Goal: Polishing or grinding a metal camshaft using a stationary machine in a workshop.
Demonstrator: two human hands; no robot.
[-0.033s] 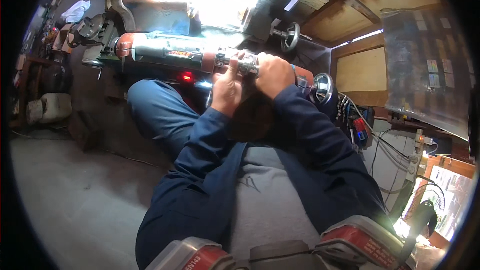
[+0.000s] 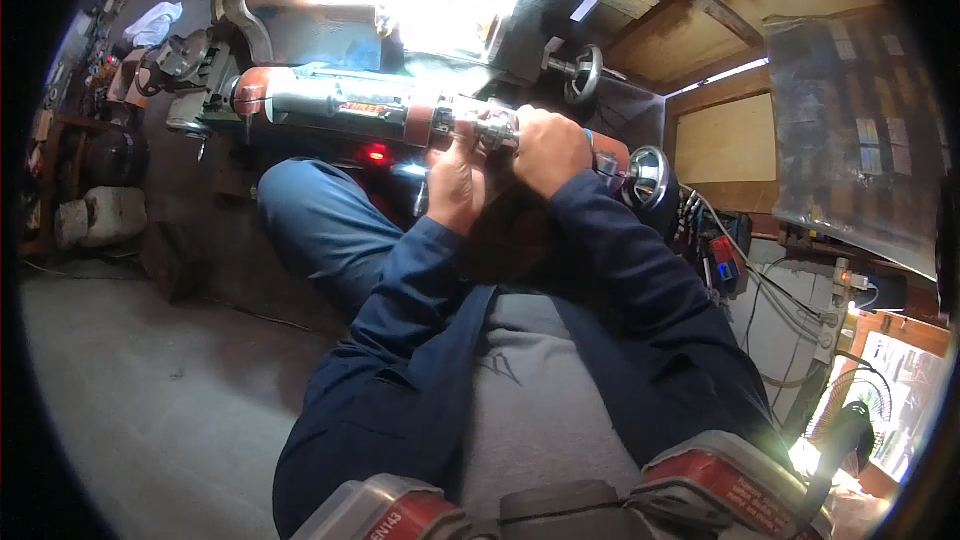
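A long machine that looks like a lathe [image 2: 305, 92], with a pale body and reddish-brown end parts, lies across in front of me. Near its right half, my left hand [image 2: 456, 178] is closed at a shiny metal fitting [image 2: 492, 130], thumb pointing up along it. Just right of it, my right hand [image 2: 555, 152] is curled into a fist against the fitting's right end. What sits inside that fist is hidden by the fingers. The two hands are close together, with the bright metal showing between them.
A chrome handwheel [image 2: 648, 177] stands right of my right hand, another handwheel [image 2: 583, 74] farther back. Strong light glares behind the machine. My bent left knee [image 2: 318, 202] is below it. Tools [image 2: 722, 252] and cables hang at right; a fan [image 2: 850, 407] stands lower right.
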